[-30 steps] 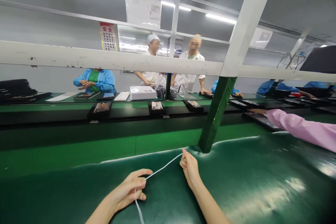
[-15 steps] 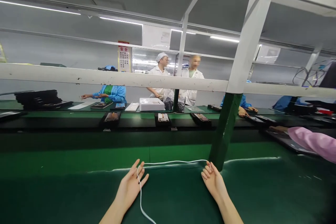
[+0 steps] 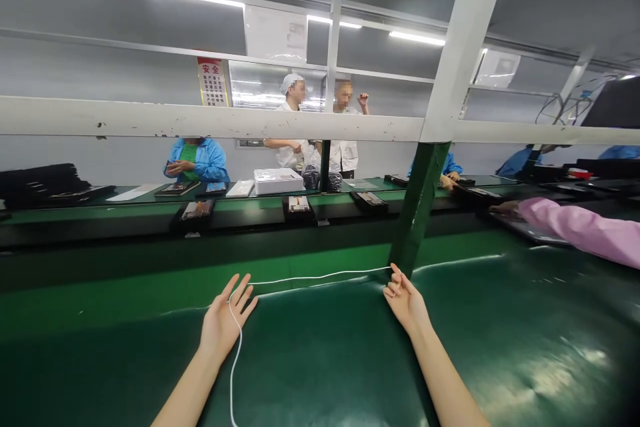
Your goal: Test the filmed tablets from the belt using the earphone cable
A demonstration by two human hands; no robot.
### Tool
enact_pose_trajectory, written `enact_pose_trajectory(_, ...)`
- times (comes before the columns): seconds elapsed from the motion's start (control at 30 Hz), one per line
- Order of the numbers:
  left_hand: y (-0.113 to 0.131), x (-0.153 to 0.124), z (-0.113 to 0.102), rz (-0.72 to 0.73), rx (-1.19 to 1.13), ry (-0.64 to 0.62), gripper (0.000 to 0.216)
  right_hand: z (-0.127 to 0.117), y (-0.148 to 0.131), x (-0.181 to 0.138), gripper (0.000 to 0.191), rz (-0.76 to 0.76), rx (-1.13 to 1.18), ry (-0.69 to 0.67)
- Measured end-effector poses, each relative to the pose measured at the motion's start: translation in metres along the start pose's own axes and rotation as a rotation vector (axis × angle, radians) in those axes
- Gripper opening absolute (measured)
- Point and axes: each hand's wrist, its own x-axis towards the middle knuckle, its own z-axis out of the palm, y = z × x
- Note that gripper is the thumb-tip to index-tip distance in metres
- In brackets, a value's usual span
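Near the far edge of the green surface, with bare room toward the viewer, a thin white cord stretches left-right between the left hand, fingers spread open, and the right hand, whose grip pinches its end.

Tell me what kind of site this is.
Most likely an electronics assembly line. A long green conveyor belt carries dark trays past seated workers in blue smocks. Up front, the left hand and right hand stretch a white cable over a green mat.
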Motion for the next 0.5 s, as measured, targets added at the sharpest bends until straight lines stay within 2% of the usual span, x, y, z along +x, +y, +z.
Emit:
enact_pose_trajectory(0.27, 0.033, 0.010, -0.018, 0.242, 0.332, 0.031, 0.048, -0.014, -0.008, 0.003, 0.015, -0.057, 0.037, 0.063)
enact_pose_trajectory(0.37, 0.032, 0.016, -0.025, 0.311, 0.504, -0.003, 0.055, -0.025, -0.021, 0.006, 0.010, -0.112, 0.044, 0.081)
enact_pose_trajectory(0.5, 0.020, 0.019, -0.025, 0.371, 0.740, -0.107, 0.059, -0.041, -0.040, 0.007, 0.015, -0.191, 0.049, 0.100)
